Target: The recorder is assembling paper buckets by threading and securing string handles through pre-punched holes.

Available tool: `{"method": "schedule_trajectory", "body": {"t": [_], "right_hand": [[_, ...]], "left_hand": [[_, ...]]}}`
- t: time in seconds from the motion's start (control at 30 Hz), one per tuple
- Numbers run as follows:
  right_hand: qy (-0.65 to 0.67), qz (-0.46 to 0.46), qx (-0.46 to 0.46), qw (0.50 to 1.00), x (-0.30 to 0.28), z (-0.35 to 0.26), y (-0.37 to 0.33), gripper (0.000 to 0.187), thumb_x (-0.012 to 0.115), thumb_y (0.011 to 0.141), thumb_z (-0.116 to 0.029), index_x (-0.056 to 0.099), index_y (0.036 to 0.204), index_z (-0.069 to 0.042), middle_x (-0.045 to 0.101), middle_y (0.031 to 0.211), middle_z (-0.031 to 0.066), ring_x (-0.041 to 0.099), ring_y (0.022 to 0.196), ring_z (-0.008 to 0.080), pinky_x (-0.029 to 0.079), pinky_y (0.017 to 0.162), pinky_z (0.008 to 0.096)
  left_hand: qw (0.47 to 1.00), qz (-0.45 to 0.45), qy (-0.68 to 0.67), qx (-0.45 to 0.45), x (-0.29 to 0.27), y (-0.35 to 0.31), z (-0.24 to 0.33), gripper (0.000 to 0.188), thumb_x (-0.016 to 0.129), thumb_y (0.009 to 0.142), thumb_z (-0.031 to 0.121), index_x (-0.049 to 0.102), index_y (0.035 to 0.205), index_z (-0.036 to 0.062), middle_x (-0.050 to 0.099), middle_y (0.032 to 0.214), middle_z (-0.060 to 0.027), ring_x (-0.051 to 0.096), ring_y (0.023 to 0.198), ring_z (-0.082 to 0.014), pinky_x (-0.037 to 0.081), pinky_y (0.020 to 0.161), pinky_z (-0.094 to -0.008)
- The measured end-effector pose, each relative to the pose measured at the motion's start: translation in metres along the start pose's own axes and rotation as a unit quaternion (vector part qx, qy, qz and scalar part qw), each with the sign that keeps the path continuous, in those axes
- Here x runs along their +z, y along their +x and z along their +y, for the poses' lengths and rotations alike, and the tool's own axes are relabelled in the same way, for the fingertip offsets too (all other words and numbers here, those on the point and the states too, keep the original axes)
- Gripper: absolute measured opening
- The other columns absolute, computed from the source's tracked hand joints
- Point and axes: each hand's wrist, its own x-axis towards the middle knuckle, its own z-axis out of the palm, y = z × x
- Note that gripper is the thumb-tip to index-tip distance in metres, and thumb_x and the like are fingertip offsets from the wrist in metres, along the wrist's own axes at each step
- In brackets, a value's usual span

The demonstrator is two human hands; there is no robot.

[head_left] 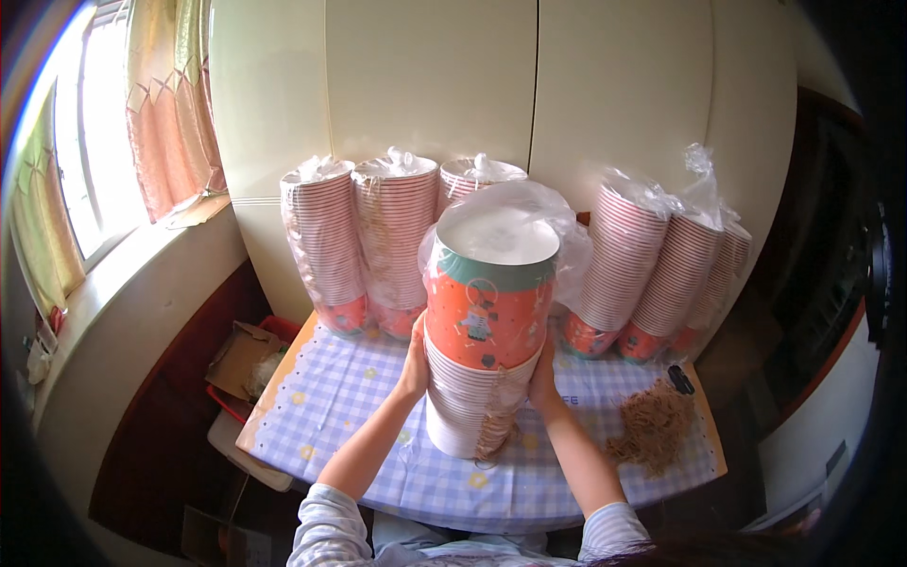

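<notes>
A tall stack of paper buckets point(487, 321) stands on the table in front of me. Its top bucket has an orange printed side with a green band; white rims crowd together below. The round top is white, and I cannot tell if it is an opening or a base. My left hand point(416, 364) grips the stack's left side, and my right hand point(542, 373) grips the right, fingers partly hidden behind it. A crumpled clear plastic bag point(570, 236) hangs around the top. Brown strands point(496, 425) cling to the lower front.
Several bagged bucket stacks point(323, 246) line the table's back, with more at the right point(619, 255). A pile of brown strands point(654, 425) lies on the checked tablecloth point(378, 454) beside a small black object point(680, 379). An open cardboard box point(243, 357) sits left of the table.
</notes>
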Motion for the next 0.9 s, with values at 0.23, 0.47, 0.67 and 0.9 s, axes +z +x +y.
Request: {"method": "schedule_trajectory", "body": {"t": [0.23, 0.47, 0.67, 0.9], "right_hand": [[0.059, 0.025, 0.092, 0.994, -0.034, 0.077, -0.037, 0.061, 0.020, 0.093, -0.049, 0.024, 0.136, -0.007, 0.034, 0.136, 0.0072, 0.031, 0.125, 0.0194, 0.025, 0.103, 0.0326], [-0.059, -0.004, 0.126, 0.990, -0.031, 0.061, -0.058, 0.051, 0.020, 0.096, -0.036, 0.029, 0.132, -0.001, 0.036, 0.133, 0.0112, 0.034, 0.122, 0.0198, 0.023, 0.103, 0.0307], [-0.068, -0.003, -0.033, 0.997, -0.038, 0.006, -0.037, 0.060, 0.026, 0.093, -0.044, 0.022, 0.135, -0.001, 0.027, 0.138, 0.0110, 0.026, 0.126, 0.0208, 0.019, 0.104, 0.0325], [-0.169, -0.013, -0.191, 0.967, -0.001, -0.029, 0.010, 0.065, 0.038, 0.091, -0.042, 0.017, 0.136, 0.000, 0.022, 0.141, 0.0150, 0.021, 0.130, 0.0248, 0.016, 0.106, 0.0346]], "left_hand": [[0.997, 0.031, 0.069, 0.021, -0.004, -0.036, -0.026, 0.064, 0.025, 0.093, 0.047, 0.021, 0.136, 0.0010, 0.025, 0.140, -0.0121, 0.019, 0.130, -0.0219, 0.012, 0.106, -0.0343], [0.989, 0.034, 0.135, -0.041, -0.019, -0.070, -0.041, 0.061, 0.026, 0.093, 0.042, 0.020, 0.135, -0.0018, 0.026, 0.139, -0.0142, 0.020, 0.130, -0.0232, 0.013, 0.106, -0.0351], [0.973, 0.108, 0.199, 0.048, -0.019, -0.030, 0.008, 0.068, 0.031, 0.089, 0.051, 0.023, 0.135, 0.0015, 0.024, 0.141, -0.0122, 0.021, 0.130, -0.0221, 0.015, 0.106, -0.0382], [0.984, 0.051, 0.135, 0.108, 0.060, 0.012, 0.061, 0.075, 0.036, 0.087, 0.053, 0.018, 0.137, -0.0001, 0.022, 0.142, -0.0136, 0.019, 0.131, -0.0228, 0.014, 0.107, -0.0358]]}}
